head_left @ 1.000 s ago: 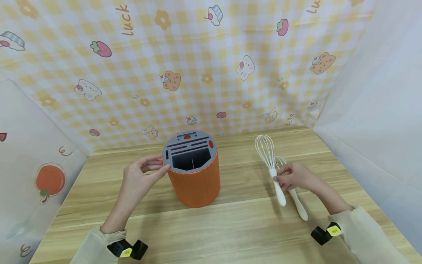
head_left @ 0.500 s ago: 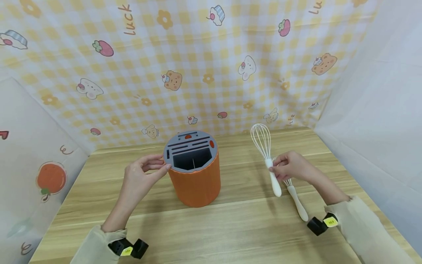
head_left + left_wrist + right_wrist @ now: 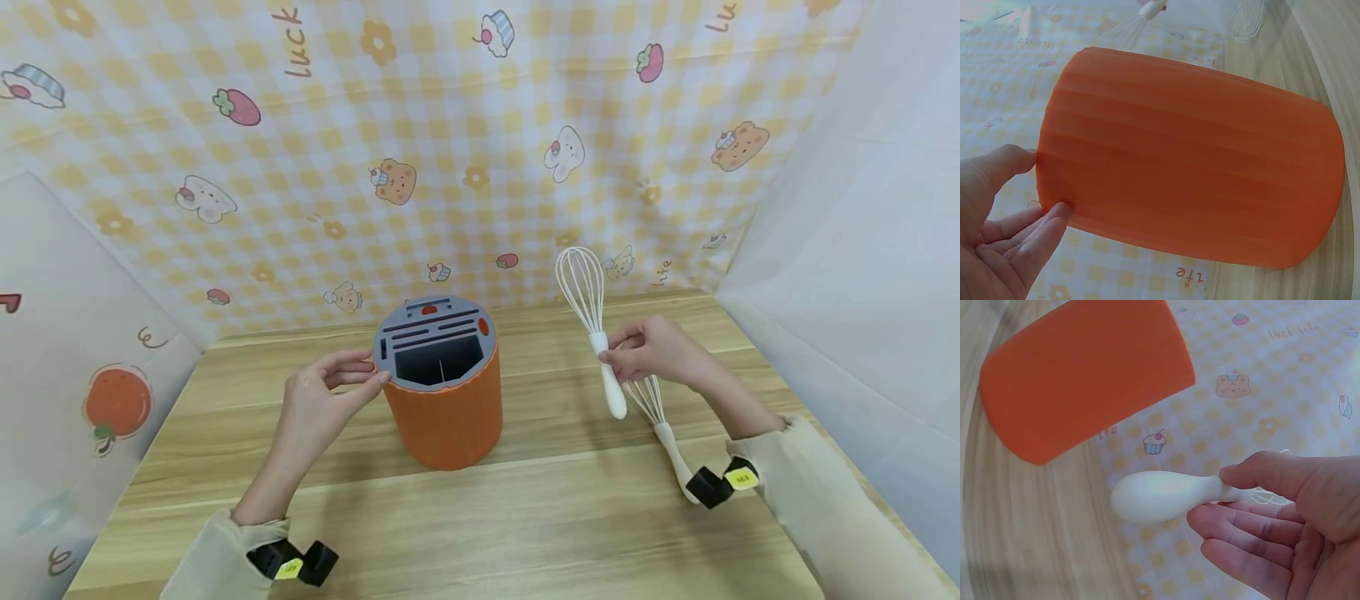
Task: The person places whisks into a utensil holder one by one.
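Note:
An orange knife-and-utensil holder [image 3: 450, 425] with a grey slotted top stands upright on the table. My left hand [image 3: 315, 408] holds its left rim, thumb and fingertips set apart along the edge; the left wrist view shows them on the holder's orange wall [image 3: 1191, 156]. Between thumb and fingers, my right hand [image 3: 660, 354] pinches a white whisk [image 3: 613, 392] at the top of its handle. That whisk is raised off the table, wires up and handle down, its bulbous handle end [image 3: 1147, 497] large in the right wrist view. A second white whisk [image 3: 672, 450] lies under the right hand, partly hidden.
The wooden table [image 3: 480, 533] carries the holder and the second whisk. A yellow checked cloth [image 3: 465, 133] hangs at the back. White sheets [image 3: 855, 250] close off both sides. In the holder's top are narrow slots and a larger divided opening [image 3: 420, 364].
The right hand has lifted its whisk off the other one and carried it up and left toward the holder. More of the second whisk's wires now show. The left hand stays on the rim.

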Demonstrator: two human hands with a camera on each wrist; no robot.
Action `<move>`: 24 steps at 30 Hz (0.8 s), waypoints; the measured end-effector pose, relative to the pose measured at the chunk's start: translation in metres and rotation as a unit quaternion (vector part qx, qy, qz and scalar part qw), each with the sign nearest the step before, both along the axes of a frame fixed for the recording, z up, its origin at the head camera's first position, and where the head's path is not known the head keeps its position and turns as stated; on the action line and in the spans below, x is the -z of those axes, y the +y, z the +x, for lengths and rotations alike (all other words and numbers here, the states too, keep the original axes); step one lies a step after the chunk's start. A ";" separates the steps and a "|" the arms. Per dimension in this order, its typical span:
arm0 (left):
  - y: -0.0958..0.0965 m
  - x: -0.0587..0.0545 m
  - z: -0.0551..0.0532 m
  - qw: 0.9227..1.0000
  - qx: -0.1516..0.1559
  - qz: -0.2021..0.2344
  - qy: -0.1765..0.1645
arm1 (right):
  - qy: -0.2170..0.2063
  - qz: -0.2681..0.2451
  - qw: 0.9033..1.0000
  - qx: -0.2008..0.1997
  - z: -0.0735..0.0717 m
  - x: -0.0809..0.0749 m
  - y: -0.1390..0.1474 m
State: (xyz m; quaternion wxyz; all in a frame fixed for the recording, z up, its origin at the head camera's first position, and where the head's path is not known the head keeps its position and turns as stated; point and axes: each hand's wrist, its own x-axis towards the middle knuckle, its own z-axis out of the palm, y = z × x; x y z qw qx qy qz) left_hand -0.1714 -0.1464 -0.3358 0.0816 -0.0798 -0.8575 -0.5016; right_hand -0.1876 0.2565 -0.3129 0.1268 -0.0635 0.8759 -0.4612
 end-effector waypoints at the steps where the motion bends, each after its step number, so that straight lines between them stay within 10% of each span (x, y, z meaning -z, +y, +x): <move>1: 0.000 0.000 0.000 1.000 0.000 0.001 -0.001 | 0.002 -0.001 1.000 -0.001 -0.001 -0.002 -0.002; 24: 0.000 -0.001 0.000 1.000 0.004 0.002 -0.001 | 0.067 -0.027 0.997 -0.034 -0.023 -0.034 -0.043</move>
